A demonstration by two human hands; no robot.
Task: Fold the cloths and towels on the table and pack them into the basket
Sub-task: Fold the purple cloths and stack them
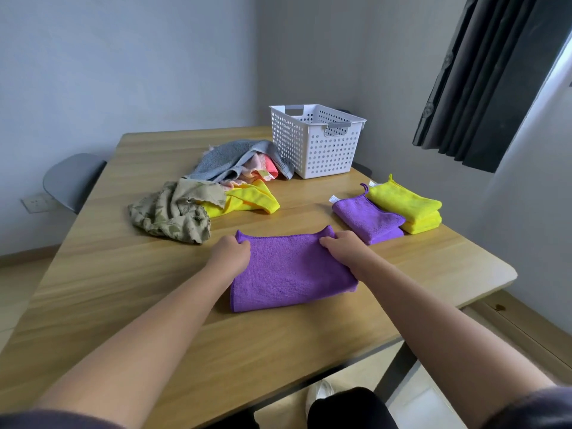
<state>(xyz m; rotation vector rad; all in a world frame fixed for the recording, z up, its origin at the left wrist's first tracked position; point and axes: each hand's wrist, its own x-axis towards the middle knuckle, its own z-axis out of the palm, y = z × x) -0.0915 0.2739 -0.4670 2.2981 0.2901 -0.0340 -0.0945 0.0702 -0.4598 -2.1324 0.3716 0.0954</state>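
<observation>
Reaching out over the wooden table (123,289), two bare arms go to a purple cloth (291,274) that lies flat at the near middle of the table. The cloth is folded, with its fold at the near edge. The left hand (230,252) has its fingers curled round the far left corner of this cloth and holds it tight. The right hand (343,247) does the same at the far right corner. Both corners are bunched up a little in the hands.

A bit further back on the right lies a small folded purple cloth (368,219). Just beside it sits a neat stack of folded yellow cloths (405,205), and the two touch.

On the left, about as far back, is a messy heap. A tan cloth with leaves on it (170,212) is at the front. A loose yellow cloth (247,199) pokes out beside it. Behind them a grey towel (226,159) lies over some pink cloth (263,167).

The white basket (322,144) with little holes stands at the far end of the table, right next to the grey towel. No cloth shows above its rim.

Past the table a grey chair (71,178) stands on the left, and a dark curtain (483,72) hangs on the right.
</observation>
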